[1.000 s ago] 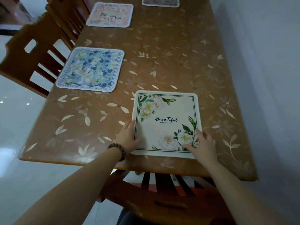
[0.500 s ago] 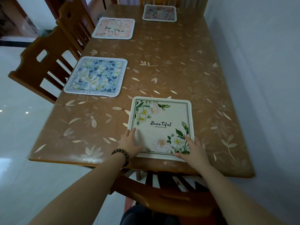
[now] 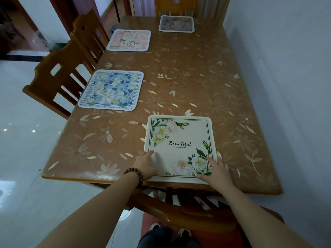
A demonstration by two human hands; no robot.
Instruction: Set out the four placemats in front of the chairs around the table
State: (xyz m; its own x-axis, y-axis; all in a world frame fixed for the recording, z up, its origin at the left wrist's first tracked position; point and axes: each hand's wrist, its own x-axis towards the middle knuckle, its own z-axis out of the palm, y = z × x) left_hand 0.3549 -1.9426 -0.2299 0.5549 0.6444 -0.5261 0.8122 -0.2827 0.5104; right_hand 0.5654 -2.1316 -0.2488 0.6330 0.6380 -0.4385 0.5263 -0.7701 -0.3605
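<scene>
Since the earlier frames my view lifted a little, so the far chair now shows at the top, and both hands stayed at the near corners. My left hand [image 3: 147, 165] and right hand [image 3: 217, 171] lie flat with fingers straight, pressing the white placemat [image 3: 180, 145] on the table [image 3: 206, 77] at the lower centre, I think to square it to the near chair [image 3: 179, 212]. Blue placemat [image 3: 111, 90], pink placemat [image 3: 129, 40] and far placemat [image 3: 176, 23] already lie before their chairs

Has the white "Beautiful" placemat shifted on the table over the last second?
Yes. The white placemat slid toward the table's near edge; its front border now nearly meets it.
</scene>
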